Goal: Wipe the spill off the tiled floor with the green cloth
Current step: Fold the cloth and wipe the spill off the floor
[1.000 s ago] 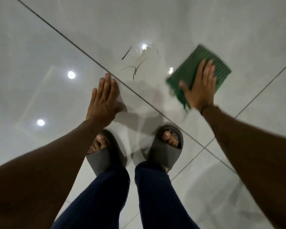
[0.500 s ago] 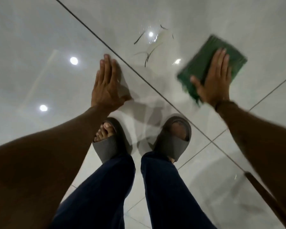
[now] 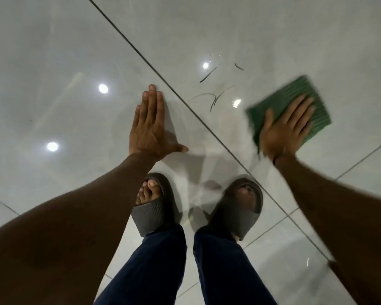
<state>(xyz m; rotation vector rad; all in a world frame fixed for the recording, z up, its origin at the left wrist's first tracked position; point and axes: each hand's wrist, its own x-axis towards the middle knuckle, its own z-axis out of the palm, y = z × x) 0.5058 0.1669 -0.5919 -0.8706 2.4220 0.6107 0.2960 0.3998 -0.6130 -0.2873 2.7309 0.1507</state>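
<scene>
Hand [image 3: 283, 130] flat on green cloth [image 3: 304, 100]

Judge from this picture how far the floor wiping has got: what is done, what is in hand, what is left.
Done: the right hand presses the green cloth flat on the tile. In hand: the cloth is blurred, so it seems to be moving, while the left hand braces flat on the floor. Left: the spill, with its dark streaks, lies uncovered beside the cloth.

One camera only, worn on my head, looking steeply down and forward at the floor [image 3: 53, 51] from a crouch. It sits close: my forearms fill the lower corners, my feet [image 3: 154, 203] lie near centre, my hands just beyond them.
</scene>
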